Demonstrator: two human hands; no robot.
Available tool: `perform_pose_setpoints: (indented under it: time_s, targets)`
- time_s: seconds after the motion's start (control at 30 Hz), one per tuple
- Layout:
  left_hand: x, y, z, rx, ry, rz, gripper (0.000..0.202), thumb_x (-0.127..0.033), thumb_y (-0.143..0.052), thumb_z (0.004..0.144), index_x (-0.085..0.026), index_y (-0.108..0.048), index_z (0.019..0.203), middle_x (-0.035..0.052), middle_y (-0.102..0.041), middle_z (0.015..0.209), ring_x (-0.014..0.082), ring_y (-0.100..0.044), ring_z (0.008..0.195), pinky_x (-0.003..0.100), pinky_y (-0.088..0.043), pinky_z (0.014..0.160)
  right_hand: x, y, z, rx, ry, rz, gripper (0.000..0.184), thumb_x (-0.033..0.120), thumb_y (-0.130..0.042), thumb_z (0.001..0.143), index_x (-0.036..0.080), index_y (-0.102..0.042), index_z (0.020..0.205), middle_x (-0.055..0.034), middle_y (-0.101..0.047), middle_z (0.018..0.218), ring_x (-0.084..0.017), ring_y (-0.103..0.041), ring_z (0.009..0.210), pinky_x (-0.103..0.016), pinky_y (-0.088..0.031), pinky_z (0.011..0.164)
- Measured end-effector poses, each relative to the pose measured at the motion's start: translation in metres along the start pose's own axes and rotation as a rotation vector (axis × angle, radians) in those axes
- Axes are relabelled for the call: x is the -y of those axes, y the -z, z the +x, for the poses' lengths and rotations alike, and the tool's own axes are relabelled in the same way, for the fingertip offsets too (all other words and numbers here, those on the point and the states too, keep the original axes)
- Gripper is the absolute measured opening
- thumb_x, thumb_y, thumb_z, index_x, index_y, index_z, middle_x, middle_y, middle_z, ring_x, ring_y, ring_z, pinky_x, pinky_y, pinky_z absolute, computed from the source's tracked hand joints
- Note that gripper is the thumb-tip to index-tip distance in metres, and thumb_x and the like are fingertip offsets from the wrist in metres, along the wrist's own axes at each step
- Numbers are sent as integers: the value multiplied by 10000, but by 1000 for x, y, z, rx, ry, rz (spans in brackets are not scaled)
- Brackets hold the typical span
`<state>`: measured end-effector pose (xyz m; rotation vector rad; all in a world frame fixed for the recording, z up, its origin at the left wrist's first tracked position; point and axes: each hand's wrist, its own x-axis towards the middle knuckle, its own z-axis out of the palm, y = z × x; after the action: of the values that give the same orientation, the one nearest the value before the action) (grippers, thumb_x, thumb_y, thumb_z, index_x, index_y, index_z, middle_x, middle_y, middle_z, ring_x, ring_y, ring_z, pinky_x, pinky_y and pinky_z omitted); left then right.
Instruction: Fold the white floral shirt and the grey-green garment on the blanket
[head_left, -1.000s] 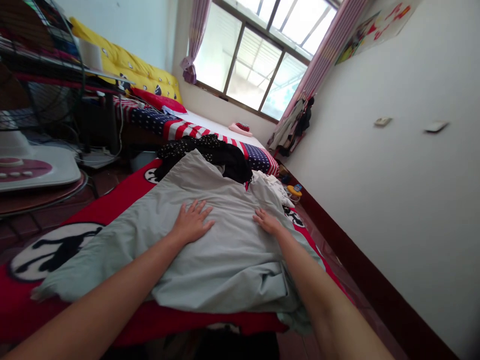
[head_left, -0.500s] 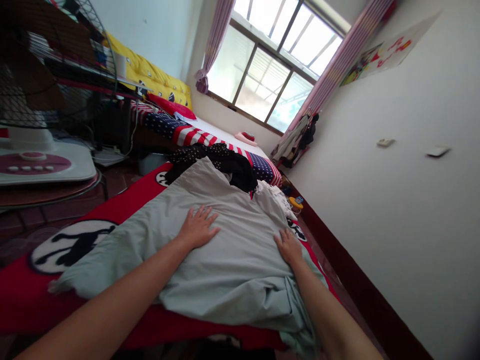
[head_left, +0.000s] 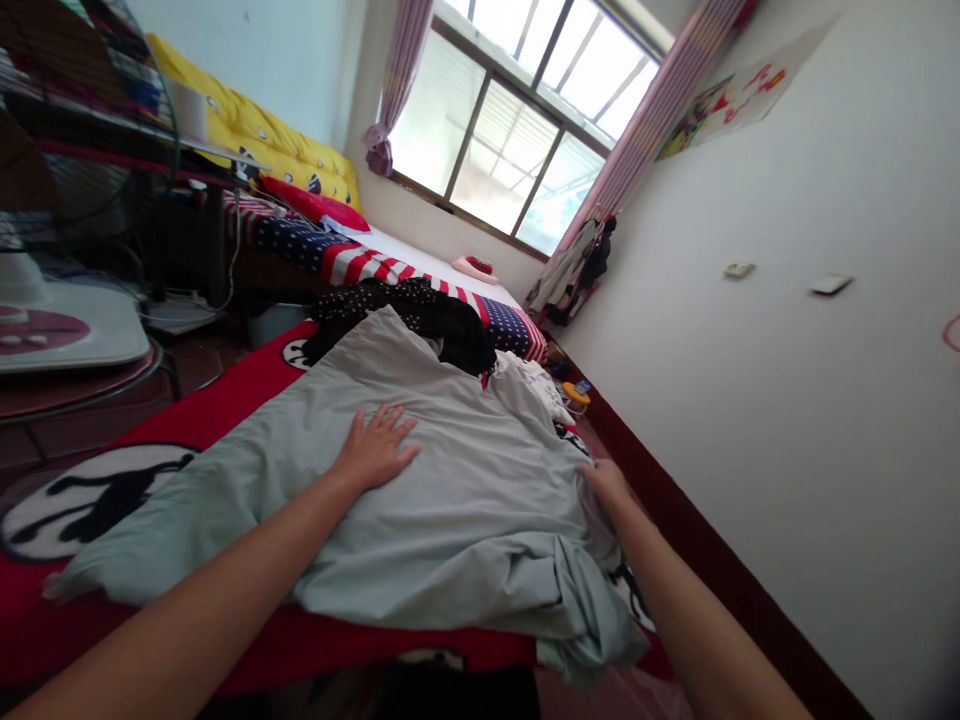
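Note:
A pale grey-green garment lies spread over a red bed cover with black-and-white round prints. My left hand rests flat on the middle of the garment, fingers spread. At the garment's right edge, near the bed's side, my right hand touches the cloth; its fingers are partly hidden in the folds. A bunched part of the garment hangs over the near right corner of the bed.
A black dotted garment and white clothes lie beyond the grey one. Another bed with a stars-and-stripes cover stands further back under the window. A fan base is at left, a white wall at right.
My right hand has slid from the garment's middle right to its right edge. My left hand has stayed flat in nearly the same place.

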<state>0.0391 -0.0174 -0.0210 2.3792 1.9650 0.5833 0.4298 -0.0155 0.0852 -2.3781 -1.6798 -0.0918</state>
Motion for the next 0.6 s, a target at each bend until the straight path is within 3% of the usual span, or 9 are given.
perform_pose_setpoints:
  time_s: [0.1,0.17,0.27,0.33,0.47,0.6]
  targets:
    - [1,-1,1,-4,-16,27,573,-512,-369,921,-252,-435,1428,89,-337,1540,312,-245,1428,573,-134,1115,64,9,-7,-25,86,125,340,296,-435,853,88,-703,885,-148,-708,855,-233,-645,811,-288,-458,674]
    - [3,-2,2,-8,-22,46,586,-511,-362,922,-237,-422,1436,87,-340,1538,307,-254,1425,567,-151,1116,113,0,-26,-31,181,215,329,316,-428,871,123,-682,951,-104,-709,921,-201,-632,847,-265,-455,718]
    - [6,-3,4,-5,-22,83,601,-492,-356,920,-215,-396,1451,87,-353,1530,296,-271,1421,548,-183,1118,182,-35,-70,17,336,324,236,348,-589,796,196,-666,959,-39,-709,951,-181,-632,879,-253,-453,773]
    - [9,-4,4,-4,-34,122,580,-422,-355,917,-213,-387,1457,79,-359,1527,288,-288,1415,541,-208,1113,213,-63,-100,120,511,352,247,347,-600,790,185,-642,971,-77,-693,979,-211,-633,897,-296,-463,778]
    - [12,-5,4,-27,-72,178,563,-278,-333,896,-206,-402,1450,62,-364,1524,276,-316,1405,534,-243,1105,231,-99,-133,47,547,313,252,344,-507,847,176,-596,1012,-122,-620,1131,-228,-639,859,-344,-478,737]
    - [12,-5,3,-51,-72,155,565,-279,-349,883,-185,-428,1435,81,-383,1513,299,-324,1399,551,-249,1102,223,-102,-136,11,554,333,213,357,-488,871,207,-584,987,-78,-606,1142,-214,-632,872,-330,-470,751]
